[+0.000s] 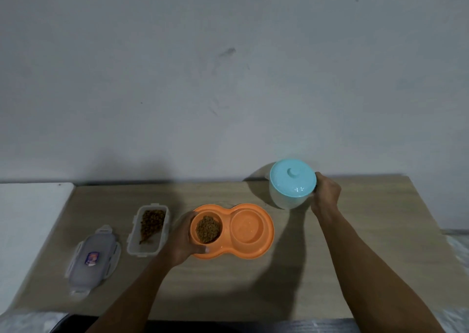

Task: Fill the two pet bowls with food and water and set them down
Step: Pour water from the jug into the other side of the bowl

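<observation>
While the left hand [181, 240] gripped the near end of the orange double bowl [253, 252], thumb on its rim, the right hand [326, 195] clasped the side of the blue-lidded jug [289, 193]. Kibble [208, 229] filled the well by the left hand. Left of that hand stood the open food box [142, 249], then its lid [92, 257], on the table [355, 231].

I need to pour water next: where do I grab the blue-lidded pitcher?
Take the pitcher on its right side, where the right hand curls round it. Its spout juts from the left rim, toward the orange bowl, so a right-side grip tips it straight over.
</observation>
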